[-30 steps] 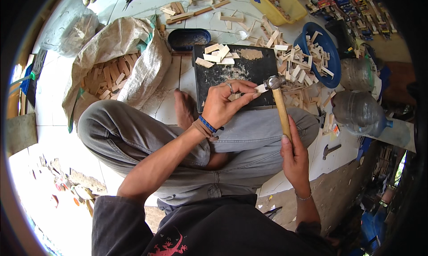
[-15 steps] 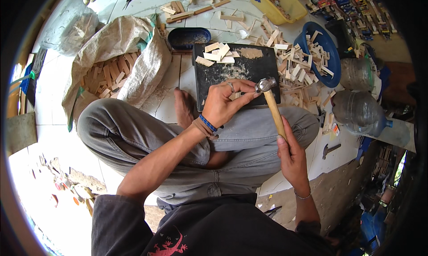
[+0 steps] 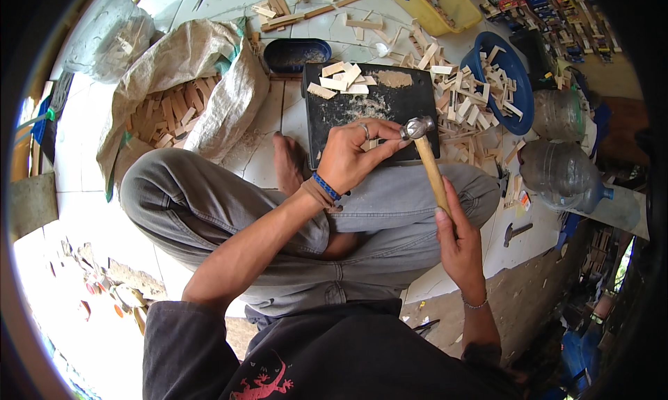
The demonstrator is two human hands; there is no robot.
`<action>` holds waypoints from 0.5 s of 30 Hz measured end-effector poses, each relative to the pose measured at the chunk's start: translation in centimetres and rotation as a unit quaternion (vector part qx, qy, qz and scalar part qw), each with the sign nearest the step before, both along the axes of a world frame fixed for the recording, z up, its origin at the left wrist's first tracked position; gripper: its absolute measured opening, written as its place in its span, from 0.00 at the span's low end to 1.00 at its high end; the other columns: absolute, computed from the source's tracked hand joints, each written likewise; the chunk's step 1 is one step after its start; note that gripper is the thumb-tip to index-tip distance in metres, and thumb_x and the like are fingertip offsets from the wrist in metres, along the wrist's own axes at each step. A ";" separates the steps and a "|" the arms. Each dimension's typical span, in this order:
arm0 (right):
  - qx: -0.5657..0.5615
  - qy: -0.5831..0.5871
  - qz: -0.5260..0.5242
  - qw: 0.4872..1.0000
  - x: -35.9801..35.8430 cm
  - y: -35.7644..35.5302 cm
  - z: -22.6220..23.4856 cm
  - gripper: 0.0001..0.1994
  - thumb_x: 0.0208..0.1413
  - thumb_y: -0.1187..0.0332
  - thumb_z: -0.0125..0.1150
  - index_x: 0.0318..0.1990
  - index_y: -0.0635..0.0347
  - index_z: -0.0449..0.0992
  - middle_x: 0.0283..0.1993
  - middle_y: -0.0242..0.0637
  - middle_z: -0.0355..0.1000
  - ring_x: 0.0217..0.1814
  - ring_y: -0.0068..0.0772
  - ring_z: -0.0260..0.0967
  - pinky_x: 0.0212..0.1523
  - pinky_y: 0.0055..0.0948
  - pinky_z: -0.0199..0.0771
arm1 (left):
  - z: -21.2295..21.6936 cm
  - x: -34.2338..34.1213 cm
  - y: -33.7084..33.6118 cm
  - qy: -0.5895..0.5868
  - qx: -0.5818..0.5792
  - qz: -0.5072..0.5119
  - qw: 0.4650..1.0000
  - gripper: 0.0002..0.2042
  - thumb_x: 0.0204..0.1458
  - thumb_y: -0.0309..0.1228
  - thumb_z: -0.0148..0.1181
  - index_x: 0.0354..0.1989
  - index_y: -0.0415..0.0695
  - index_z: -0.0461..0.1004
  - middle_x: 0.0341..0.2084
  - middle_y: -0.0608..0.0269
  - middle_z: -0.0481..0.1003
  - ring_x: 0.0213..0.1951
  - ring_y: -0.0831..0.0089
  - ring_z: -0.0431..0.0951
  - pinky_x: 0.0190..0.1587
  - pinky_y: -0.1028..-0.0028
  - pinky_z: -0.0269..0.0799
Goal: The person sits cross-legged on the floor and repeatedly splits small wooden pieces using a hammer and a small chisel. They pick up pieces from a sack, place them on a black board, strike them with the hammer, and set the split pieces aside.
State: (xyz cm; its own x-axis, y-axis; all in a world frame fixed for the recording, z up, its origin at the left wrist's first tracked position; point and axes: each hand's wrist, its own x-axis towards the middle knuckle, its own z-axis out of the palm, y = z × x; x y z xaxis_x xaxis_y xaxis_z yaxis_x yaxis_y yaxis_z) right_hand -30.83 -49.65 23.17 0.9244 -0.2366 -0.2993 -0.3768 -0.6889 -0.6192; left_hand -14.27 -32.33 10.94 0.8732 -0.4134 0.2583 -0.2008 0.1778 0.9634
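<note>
A hammer [image 3: 434, 174] with a pale wooden handle and a shiny metal head is held in front of me. My right hand [image 3: 457, 240] wraps round the lower part of its handle. At the head, the thumb and forefinger of my left hand [image 3: 355, 153] close on the left end of the metal; whether anything small is pinched there too is hidden. Below the hands lies a black board [image 3: 403, 107], dusted with sawdust. Several pale wood blocks [image 3: 341, 80] are heaped at its far side.
Left stands a woven sack [image 3: 240, 93] of wood pieces. A blue basin [image 3: 523, 93] and loose blocks [image 3: 463, 97] lie right of the board. Farther off are a blue tray [image 3: 289, 45] and a yellow tub [image 3: 459, 17]. A second hammer [image 3: 517, 233] rests by my right knee.
The hammer head and both hands have shifted slightly, with the right hand a little lower and to the right. Both hands keep their hold.
</note>
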 end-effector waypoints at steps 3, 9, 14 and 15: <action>0.012 0.001 0.000 1.000 0.1 0.0 0.1 0.26 0.74 0.67 0.51 0.78 0.51 0.59 0.67 0.52 0.73 0.50 0.36 0.83 0.45 0.33 0.78 | 0.0 0.0 0.0 0.002 0.001 -0.001 1.000 0.06 0.58 0.26 0.71 0.40 0.38 0.85 0.43 0.54 0.85 0.45 0.76 0.83 0.46 0.75 0.79; 0.001 0.008 0.006 1.000 0.2 -0.1 0.3 0.26 0.74 0.68 0.51 0.78 0.51 0.59 0.68 0.51 0.72 0.52 0.40 0.83 0.47 0.33 0.79 | 0.2 0.1 0.0 -0.019 0.006 0.008 1.000 0.06 0.58 0.26 0.72 0.39 0.38 0.84 0.42 0.55 0.84 0.45 0.75 0.83 0.47 0.74 0.79; -0.007 -0.012 0.030 0.999 0.4 -0.2 0.4 0.27 0.74 0.68 0.51 0.78 0.50 0.59 0.69 0.50 0.71 0.55 0.44 0.82 0.49 0.34 0.79 | 0.2 0.1 0.1 -0.015 0.018 0.008 1.000 0.06 0.57 0.27 0.72 0.39 0.38 0.84 0.42 0.55 0.84 0.44 0.74 0.84 0.46 0.73 0.79; -0.019 0.002 0.025 1.000 0.4 -0.2 0.5 0.27 0.74 0.68 0.52 0.77 0.50 0.59 0.70 0.50 0.71 0.56 0.44 0.82 0.49 0.34 0.79 | 0.2 0.1 0.1 -0.008 0.018 0.006 1.000 0.06 0.57 0.27 0.72 0.39 0.38 0.84 0.42 0.55 0.85 0.44 0.74 0.84 0.46 0.73 0.79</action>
